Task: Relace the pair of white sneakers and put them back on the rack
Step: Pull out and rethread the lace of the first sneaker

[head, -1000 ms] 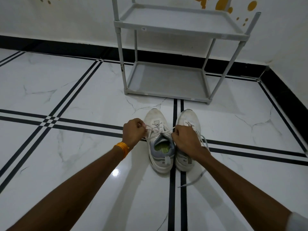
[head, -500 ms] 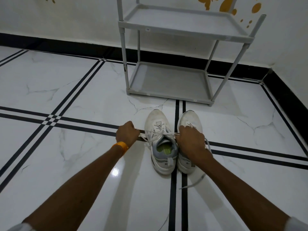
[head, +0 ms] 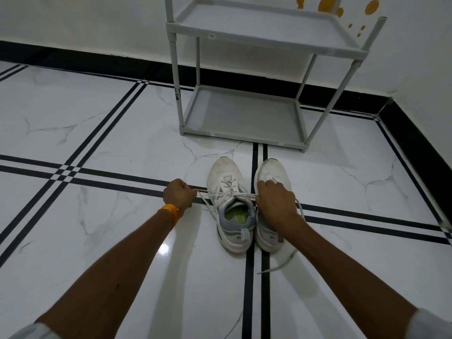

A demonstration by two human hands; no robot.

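Observation:
Two white sneakers stand side by side on the floor, toes toward the rack. The left sneaker (head: 227, 177) has a grey collar and green insole. Its white lace (head: 208, 195) runs taut sideways out of the top eyelets. My left hand (head: 178, 195), with an orange band at the wrist, is fisted on one lace end left of the shoe. My right hand (head: 275, 203) grips the other end and covers the middle of the right sneaker (head: 271, 171). A loose lace of the right sneaker (head: 281, 263) trails on the floor behind it.
A grey two-shelf rack (head: 241, 137) stands against the white wall just beyond the sneakers, both shelves bare. The floor is glossy white marble with black stripes. A black skirting runs along the walls, and a room corner lies at the right.
My left hand has pulled farther left, away from the shoe, stretching the lace tight. My right hand has stayed over the right sneaker. The view has shifted slightly.

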